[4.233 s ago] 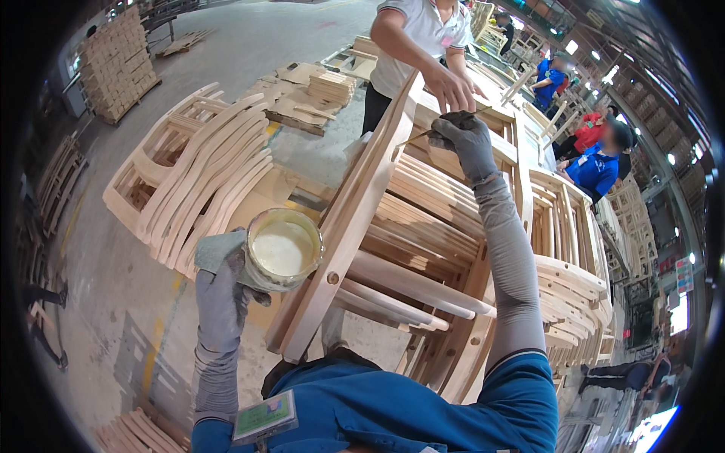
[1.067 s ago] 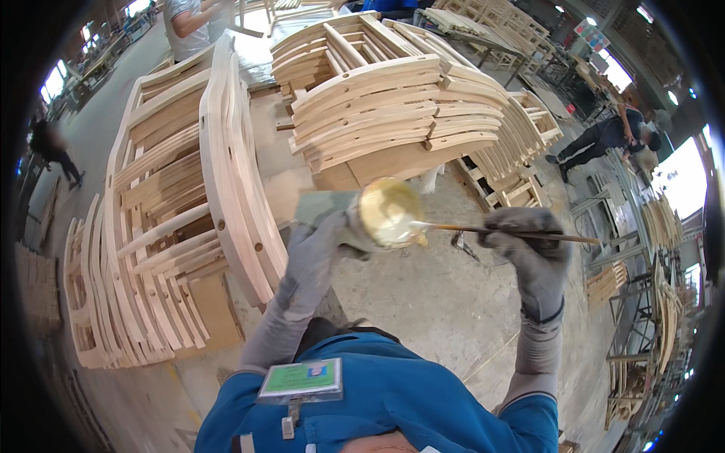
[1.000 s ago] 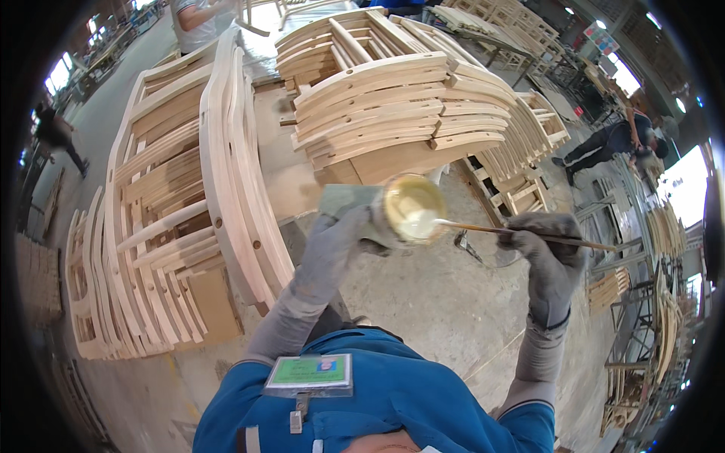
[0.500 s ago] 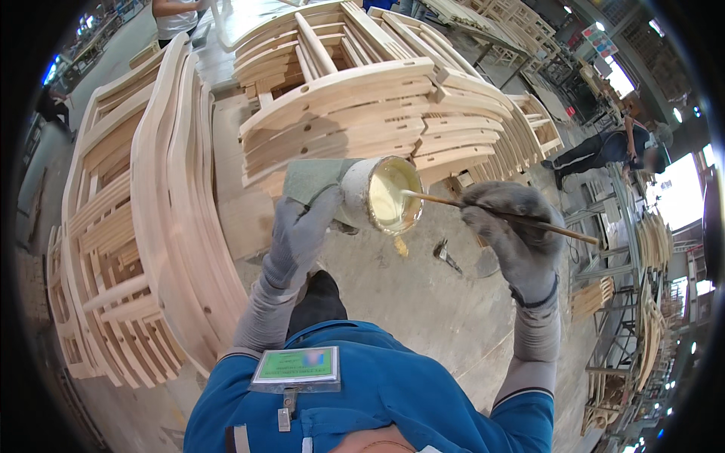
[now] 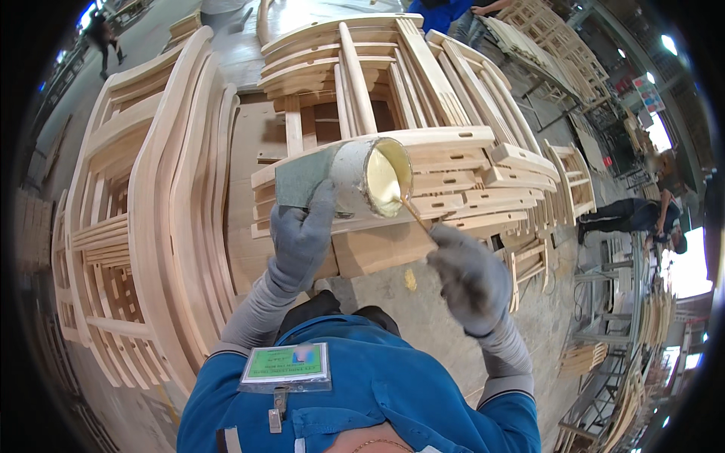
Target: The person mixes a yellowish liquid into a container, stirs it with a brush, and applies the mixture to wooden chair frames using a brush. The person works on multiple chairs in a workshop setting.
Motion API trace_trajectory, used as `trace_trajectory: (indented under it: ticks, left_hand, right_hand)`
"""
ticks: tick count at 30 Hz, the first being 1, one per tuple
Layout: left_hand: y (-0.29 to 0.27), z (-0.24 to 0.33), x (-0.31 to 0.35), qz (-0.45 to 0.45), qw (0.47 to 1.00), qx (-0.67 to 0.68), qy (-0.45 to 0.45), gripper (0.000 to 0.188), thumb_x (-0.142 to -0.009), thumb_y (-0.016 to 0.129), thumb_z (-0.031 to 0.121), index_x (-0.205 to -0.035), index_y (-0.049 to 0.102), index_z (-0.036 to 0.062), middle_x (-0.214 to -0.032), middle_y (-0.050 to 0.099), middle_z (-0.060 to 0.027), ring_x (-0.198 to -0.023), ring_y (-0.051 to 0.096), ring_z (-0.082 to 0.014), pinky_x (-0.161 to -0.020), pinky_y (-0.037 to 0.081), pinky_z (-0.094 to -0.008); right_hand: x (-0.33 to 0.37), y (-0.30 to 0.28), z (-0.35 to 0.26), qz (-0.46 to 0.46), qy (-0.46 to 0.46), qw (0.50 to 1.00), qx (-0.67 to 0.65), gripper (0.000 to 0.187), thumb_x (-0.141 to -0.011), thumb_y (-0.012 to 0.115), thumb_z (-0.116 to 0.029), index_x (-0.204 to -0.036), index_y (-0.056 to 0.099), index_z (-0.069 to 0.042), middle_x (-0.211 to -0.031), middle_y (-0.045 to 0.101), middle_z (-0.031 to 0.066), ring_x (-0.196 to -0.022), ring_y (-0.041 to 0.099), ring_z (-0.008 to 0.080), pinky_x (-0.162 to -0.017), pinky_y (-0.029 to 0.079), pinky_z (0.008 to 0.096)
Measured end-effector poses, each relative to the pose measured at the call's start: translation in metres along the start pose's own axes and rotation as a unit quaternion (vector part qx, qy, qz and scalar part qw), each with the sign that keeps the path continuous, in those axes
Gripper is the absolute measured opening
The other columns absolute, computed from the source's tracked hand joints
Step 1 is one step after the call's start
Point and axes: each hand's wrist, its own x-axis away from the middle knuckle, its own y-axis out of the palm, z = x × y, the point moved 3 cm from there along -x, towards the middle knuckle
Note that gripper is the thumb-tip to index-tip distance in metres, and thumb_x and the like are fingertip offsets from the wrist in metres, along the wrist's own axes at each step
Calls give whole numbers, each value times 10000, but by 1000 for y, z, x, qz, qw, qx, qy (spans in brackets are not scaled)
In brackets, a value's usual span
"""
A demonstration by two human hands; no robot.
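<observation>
My left hand (image 5: 303, 230), in a grey glove, is closed on a tilted white cup (image 5: 349, 178) and a flat grey-green sheet (image 5: 300, 180) beside it. Cream-coloured, glue-like liquid (image 5: 383, 181) shows through the cup's mouth, which faces right. My gloved right hand (image 5: 473, 279) grips a thin wooden stick (image 5: 415, 214), whose tip reaches into the cup at the lower rim. Just beyond the cup lies a stack of pale wooden chair-like frames (image 5: 423, 140) with slots in their rails. The cup covers part of the nearest rail.
Another stack of curved wooden frames (image 5: 162, 174) stands at my left. Cardboard (image 5: 253, 162) lies between the stacks. A person in dark clothes (image 5: 638, 217) is at the right, and another (image 5: 102, 38) at the far left. Metal racks (image 5: 604, 302) line the right side.
My right hand has come down and left, bringing the stick's tip to the cup's lower rim. I have moved nearer the middle stack, and the cup now overlaps its near rail.
</observation>
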Motion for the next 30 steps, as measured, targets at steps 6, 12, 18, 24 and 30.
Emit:
trace_trajectory:
  ticks: [6,12,18,24,30]
  left_hand:
    - [11,-4,-17,55,997,47,-42,181,-897,568,122,-972,641,-26,-747,626,-12,-619,528,-61,-561,437,-212]
    - [20,-9,-18,79,989,96,-74,180,-889,577,123,-991,644,-9,-756,627,-9,-605,515,-46,-536,415,-198]
    - [16,-7,-18,114,986,87,-90,186,-882,587,127,-999,641,-6,-759,626,-11,-618,532,-48,-532,416,-178]
    - [-7,-14,-10,165,986,15,-18,222,-900,558,127,-1062,598,-20,-876,630,-36,-697,565,-70,-573,452,-203]
    - [-71,-15,10,259,965,24,-20,249,-921,516,113,-1125,560,-23,-970,625,-79,-799,609,-125,-662,516,-255]
  right_hand:
    - [-1,-12,44,62,29,953,-294,191,-841,573,1,-1032,564,6,-1032,623,233,-978,622,335,-832,521,419]
    - [-18,-3,94,140,218,832,-490,187,-781,575,126,-926,526,18,-977,626,244,-916,638,316,-834,540,443]
    - [-33,6,113,131,240,791,-548,180,-784,620,63,-934,531,21,-953,631,223,-881,646,287,-793,552,438]
    - [-46,27,111,81,299,774,-553,158,-779,586,56,-923,524,38,-914,633,204,-868,652,257,-770,568,367]
    - [-124,57,124,0,260,840,-476,140,-846,600,-42,-956,552,31,-885,635,147,-835,650,205,-748,564,311]
